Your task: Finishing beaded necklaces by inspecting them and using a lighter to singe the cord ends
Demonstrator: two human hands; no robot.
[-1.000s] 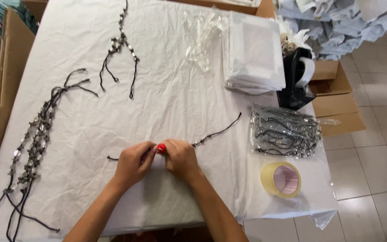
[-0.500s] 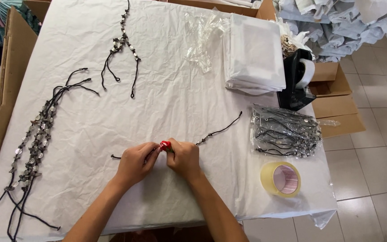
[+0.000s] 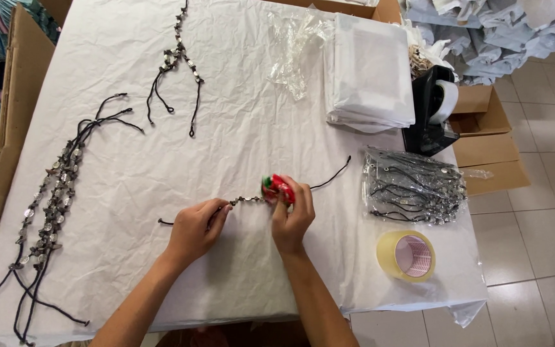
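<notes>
Pinched with left hand [image 3: 195, 225] and right hand [image 3: 292, 215] a beaded black cord [image 3: 245, 200], stretched flat on white table cloth [image 3: 130, 167]; gripped too, by right fingers, a red-green tag [image 3: 277, 187]. Farther off: tape roll [image 3: 406, 254], bagged cords [image 3: 414, 185], tape dispenser [image 3: 433, 110].

A white-covered table [image 3: 130, 160] is filling the scene; pale floor tiles [image 3: 534, 231] and cardboard boxes [image 3: 483, 138] are sitting right.

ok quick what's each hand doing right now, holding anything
Left hand: fingers pinched shut on the beaded black cord lying on the white table cover.
Right hand: closed around a small red and green object at the cord.
</notes>
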